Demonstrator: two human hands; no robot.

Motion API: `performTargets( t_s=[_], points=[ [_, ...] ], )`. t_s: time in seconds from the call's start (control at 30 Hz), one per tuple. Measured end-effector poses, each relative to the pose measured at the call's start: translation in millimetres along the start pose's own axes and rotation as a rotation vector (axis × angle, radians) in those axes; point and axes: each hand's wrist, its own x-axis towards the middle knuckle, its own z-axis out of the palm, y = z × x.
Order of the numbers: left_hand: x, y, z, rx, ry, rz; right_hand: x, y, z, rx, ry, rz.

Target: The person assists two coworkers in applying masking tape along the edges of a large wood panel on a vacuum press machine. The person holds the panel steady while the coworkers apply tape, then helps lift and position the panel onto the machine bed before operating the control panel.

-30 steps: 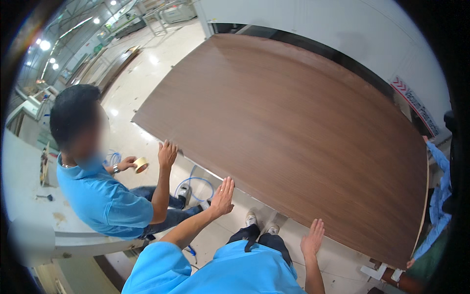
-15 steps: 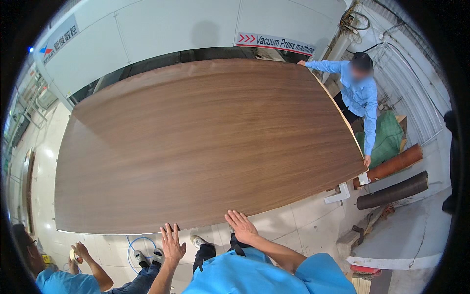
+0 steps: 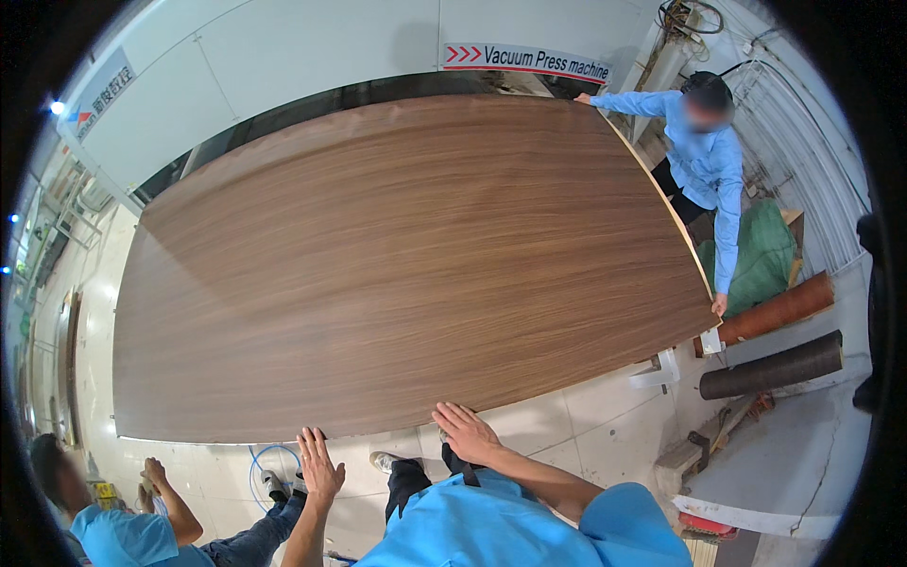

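Observation:
A large wood-grain brown panel (image 3: 406, 255) lies flat before me, its long near edge running close to my body. My left hand (image 3: 321, 465) is open, fingers stretched out, with the tips at that near edge. Further right, my right hand (image 3: 467, 434) also lies open, its fingers flat on the panel's border. Neither hand is closed round anything. At the far right end, a person in a light blue shirt (image 3: 704, 156) has one hand at the far corner and the other at the near corner of the panel.
Behind the panel stands a big white machine (image 3: 321, 52). A second person (image 3: 132, 534) in blue is at lower left, near a blue hose (image 3: 253, 463). On the right lie a reddish-brown roll (image 3: 779, 307), a dark roll (image 3: 775, 367) and a green sack (image 3: 763, 250).
My view has shifted slightly, so the panel and machine sit a little higher. Both my hands stay at the near edge. The lower-left person's arms have moved a little.

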Motion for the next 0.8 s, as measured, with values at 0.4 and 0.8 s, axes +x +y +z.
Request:
performTargets(
  t_s=[0.4, 0.8],
  points=[
    [-3.3, 9.1, 3.2, -0.085, 0.025, -0.115, -3.7, 21.3, -17.7, 0.008, -0.042, -0.060],
    [-7.2, 8.9, 9.3, -0.098, 0.051, -0.135, -7.2, 17.4, -0.5, -0.004, -0.016, -0.056]
  ],
)
